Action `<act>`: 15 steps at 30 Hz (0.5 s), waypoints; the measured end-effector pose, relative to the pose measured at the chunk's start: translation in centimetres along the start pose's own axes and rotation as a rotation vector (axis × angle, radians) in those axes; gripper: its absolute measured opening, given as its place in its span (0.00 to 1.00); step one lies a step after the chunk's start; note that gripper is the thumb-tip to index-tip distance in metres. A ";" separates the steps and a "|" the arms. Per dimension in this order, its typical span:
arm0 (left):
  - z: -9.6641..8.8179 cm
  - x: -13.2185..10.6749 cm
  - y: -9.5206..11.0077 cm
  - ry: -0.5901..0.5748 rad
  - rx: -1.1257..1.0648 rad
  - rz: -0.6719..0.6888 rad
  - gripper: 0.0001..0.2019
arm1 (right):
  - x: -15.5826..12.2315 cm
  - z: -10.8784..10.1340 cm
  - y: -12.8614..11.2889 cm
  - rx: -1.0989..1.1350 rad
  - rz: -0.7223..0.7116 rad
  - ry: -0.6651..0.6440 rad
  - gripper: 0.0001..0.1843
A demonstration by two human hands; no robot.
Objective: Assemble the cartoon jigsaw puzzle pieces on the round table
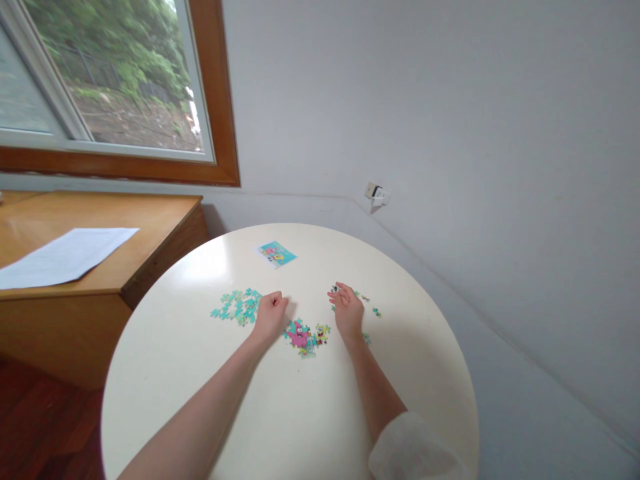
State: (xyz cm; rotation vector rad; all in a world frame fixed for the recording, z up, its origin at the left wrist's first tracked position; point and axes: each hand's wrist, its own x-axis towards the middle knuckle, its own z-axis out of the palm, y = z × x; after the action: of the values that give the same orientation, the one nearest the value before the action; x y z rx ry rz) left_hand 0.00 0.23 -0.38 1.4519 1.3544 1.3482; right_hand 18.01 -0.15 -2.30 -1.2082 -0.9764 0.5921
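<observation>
Head view shows the left hand (271, 313) closed in a fist and the right hand (348, 313) half-curled, whether either holds anything unclear, flanking the joined puzzle section (299, 336) on the table (295, 427), probably central so both can reach it.

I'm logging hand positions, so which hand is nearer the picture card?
Left. The left hand is on the near side of the picture card; the right hand is farther off, toward its near right.

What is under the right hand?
Pieces show on the table around the right hand; whatever lies directly beneath it is covered, so I can't tell.
</observation>
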 end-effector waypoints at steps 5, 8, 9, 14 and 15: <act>0.0 0.0 0.2 -0.001 -0.005 -0.012 0.12 | 0.2 -0.2 0.4 -0.048 -0.067 -0.007 0.18; -0.1 -0.1 0.4 -0.002 -0.011 -0.022 0.12 | 0.3 -0.3 0.6 -0.096 -0.089 -0.008 0.18; -0.1 -0.1 0.5 -0.003 -0.012 -0.023 0.12 | 0.4 -0.4 0.6 -0.108 -0.088 -0.008 0.18; -0.1 -0.1 0.6 -0.004 0.002 -0.024 0.12 | 0.4 -0.3 0.6 -0.092 -0.046 -0.002 0.16; -0.1 -0.1 0.6 -0.004 0.005 -0.026 0.12 | 0.4 -0.3 0.6 -0.088 -0.044 0.002 0.16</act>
State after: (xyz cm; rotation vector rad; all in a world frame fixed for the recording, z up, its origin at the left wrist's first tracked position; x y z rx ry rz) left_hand 0.03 -0.04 0.21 1.4348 1.3701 1.3263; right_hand 18.50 0.24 -2.78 -1.2618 -1.0343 0.5175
